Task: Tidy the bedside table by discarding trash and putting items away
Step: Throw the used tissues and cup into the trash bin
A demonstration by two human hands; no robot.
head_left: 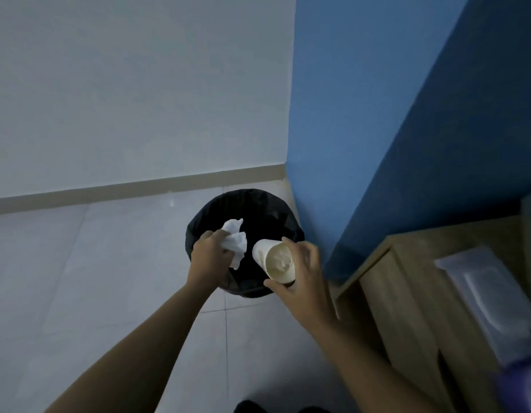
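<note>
A round bin lined with a black bag stands on the floor in the corner beside a blue wall. Both my hands are over its opening. My left hand grips crumpled white tissue that sticks out above and to the right of my fingers. My right hand holds a white paper cup tipped on its side, its open mouth facing me with something pale crumpled inside.
The wooden bedside table stands at the right, with a clear plastic item on top and something purple at its near edge. The blue wall rises behind it. Pale floor tiles spread to the left.
</note>
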